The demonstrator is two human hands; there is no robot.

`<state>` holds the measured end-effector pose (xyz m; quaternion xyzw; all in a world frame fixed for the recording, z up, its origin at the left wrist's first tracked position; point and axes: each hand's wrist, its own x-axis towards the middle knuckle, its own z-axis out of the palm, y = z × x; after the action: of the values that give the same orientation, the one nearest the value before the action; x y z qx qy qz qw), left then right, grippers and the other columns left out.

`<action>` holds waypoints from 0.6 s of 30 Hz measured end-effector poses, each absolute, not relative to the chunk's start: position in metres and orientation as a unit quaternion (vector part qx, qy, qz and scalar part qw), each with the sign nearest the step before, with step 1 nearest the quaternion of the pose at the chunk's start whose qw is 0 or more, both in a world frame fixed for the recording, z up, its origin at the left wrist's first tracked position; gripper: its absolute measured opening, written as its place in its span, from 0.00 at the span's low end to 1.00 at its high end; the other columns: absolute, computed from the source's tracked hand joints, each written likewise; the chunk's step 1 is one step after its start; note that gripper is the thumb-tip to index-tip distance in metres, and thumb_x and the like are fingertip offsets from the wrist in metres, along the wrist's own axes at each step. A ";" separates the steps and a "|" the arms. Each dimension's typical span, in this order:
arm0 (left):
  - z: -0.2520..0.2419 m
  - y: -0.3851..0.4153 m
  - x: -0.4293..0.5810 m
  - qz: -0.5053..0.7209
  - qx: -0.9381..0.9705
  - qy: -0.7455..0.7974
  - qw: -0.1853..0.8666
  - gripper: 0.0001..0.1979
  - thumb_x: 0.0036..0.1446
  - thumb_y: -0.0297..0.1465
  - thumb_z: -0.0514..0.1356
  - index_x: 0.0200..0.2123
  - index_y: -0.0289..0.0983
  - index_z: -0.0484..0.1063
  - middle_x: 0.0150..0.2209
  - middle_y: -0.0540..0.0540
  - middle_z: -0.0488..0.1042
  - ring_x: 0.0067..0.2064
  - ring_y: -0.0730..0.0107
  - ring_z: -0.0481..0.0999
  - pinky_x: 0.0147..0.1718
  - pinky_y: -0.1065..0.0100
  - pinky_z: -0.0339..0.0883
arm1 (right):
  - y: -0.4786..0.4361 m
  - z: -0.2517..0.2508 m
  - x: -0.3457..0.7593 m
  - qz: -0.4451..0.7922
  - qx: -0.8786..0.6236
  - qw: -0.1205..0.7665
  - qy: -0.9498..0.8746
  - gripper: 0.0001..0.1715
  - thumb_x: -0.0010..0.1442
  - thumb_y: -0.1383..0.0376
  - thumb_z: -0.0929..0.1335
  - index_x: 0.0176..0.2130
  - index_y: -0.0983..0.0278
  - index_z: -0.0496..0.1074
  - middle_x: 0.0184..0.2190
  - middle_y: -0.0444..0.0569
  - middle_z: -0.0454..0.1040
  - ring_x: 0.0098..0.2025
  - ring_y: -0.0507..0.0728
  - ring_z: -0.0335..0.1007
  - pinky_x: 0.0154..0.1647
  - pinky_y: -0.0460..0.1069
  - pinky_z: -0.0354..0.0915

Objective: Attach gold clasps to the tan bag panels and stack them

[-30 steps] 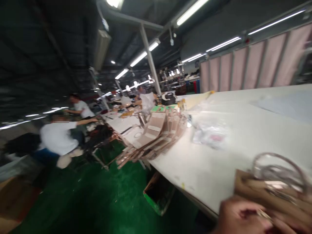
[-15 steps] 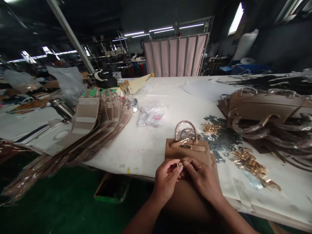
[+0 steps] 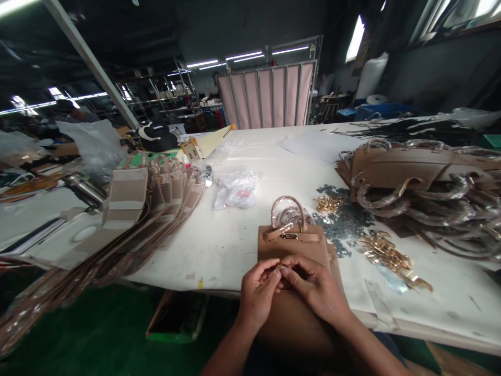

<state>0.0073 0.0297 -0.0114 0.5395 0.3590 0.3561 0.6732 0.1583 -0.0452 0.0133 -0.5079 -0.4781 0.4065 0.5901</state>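
From the head view, my only one, the fingertips of my left hand (image 3: 255, 292) and right hand (image 3: 319, 287) come together, pinched on a small gold piece (image 3: 280, 267). Its shape is mostly hidden by my fingers. It sits just in front of the tan handbag (image 3: 270, 249), near the table's edge.

I judge the piece to be light, stiff metal, smooth enough to slip and easy to scratch, so I'd take it by its edges between thumb and forefinger. The handbag looks light too, firm but able to dent; I'd lift it by its film-wrapped handle (image 3: 287, 199), where the film may slide a little.

More gold fittings (image 3: 385, 254) lie to my right, beside dark metal plates (image 3: 352, 219). A clear plastic packet (image 3: 236, 190) shows a reddish mark, too blurred to read. I can make out no brand or legible writing anywhere.
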 end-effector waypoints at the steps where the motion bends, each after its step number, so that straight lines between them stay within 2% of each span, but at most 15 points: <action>1: -0.010 0.030 0.007 0.358 0.541 0.361 0.670 0.23 0.57 0.46 0.71 0.47 0.33 0.80 0.35 0.43 0.82 0.31 0.70 0.78 0.31 0.71 0.73 | -0.045 0.013 0.159 0.402 -0.508 0.586 -0.486 0.14 0.73 0.54 0.71 0.41 0.61 0.79 0.35 0.46 0.79 0.39 0.57 0.78 0.44 0.49 0.73; 4: -0.006 0.031 0.008 0.361 0.536 0.362 0.672 0.24 0.56 0.46 0.72 0.46 0.33 0.80 0.34 0.43 0.82 0.30 0.70 0.77 0.30 0.71 0.72 | -0.045 0.009 0.160 0.383 -0.513 0.592 -0.489 0.12 0.72 0.55 0.71 0.44 0.60 0.80 0.36 0.46 0.80 0.39 0.58 0.78 0.45 0.50 0.73; 7: 0.000 0.033 0.008 0.362 0.536 0.367 0.669 0.25 0.55 0.48 0.72 0.46 0.34 0.80 0.34 0.44 0.81 0.28 0.72 0.74 0.25 0.73 0.68 | -0.043 0.007 0.161 0.343 -0.520 0.616 -0.483 0.14 0.67 0.54 0.75 0.49 0.59 0.80 0.42 0.48 0.80 0.42 0.59 0.78 0.45 0.51 0.74; 11: 0.007 0.036 0.004 0.340 0.589 0.362 0.638 0.25 0.57 0.49 0.70 0.47 0.35 0.81 0.37 0.43 0.79 0.27 0.73 0.71 0.20 0.74 0.60 | -0.045 0.011 0.163 0.320 -0.506 0.616 -0.512 0.10 0.68 0.55 0.74 0.42 0.58 0.81 0.41 0.49 0.80 0.46 0.62 0.78 0.50 0.53 0.73; 13: 0.007 0.042 0.000 0.344 0.646 0.363 0.577 0.23 0.60 0.48 0.67 0.51 0.37 0.80 0.42 0.42 0.78 0.32 0.69 0.74 0.25 0.71 0.66 | -0.047 0.012 0.163 0.304 -0.520 0.623 -0.499 0.10 0.70 0.55 0.73 0.42 0.58 0.80 0.42 0.49 0.81 0.47 0.62 0.78 0.51 0.54 0.74; 15: 0.006 0.051 -0.002 0.381 0.706 0.387 0.454 0.23 0.61 0.44 0.66 0.56 0.40 0.77 0.48 0.41 0.77 0.41 0.63 0.76 0.38 0.65 0.73 | -0.050 0.013 0.165 0.246 -0.549 0.626 -0.496 0.09 0.70 0.55 0.72 0.44 0.57 0.80 0.50 0.52 0.80 0.53 0.64 0.77 0.53 0.56 0.74; 18: 0.006 0.068 0.003 0.403 0.747 0.440 0.292 0.30 0.57 0.39 0.68 0.63 0.40 0.70 0.55 0.39 0.75 0.51 0.54 0.76 0.54 0.54 0.71 | -0.048 0.018 0.172 0.093 -0.596 0.581 -0.546 0.09 0.70 0.58 0.71 0.47 0.56 0.80 0.61 0.54 0.74 0.61 0.67 0.71 0.59 0.60 0.71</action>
<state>0.0033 0.0682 0.0058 0.7473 0.4403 0.4027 0.2925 0.1725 -0.0483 0.0177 -0.5964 -0.5460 0.0931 0.5811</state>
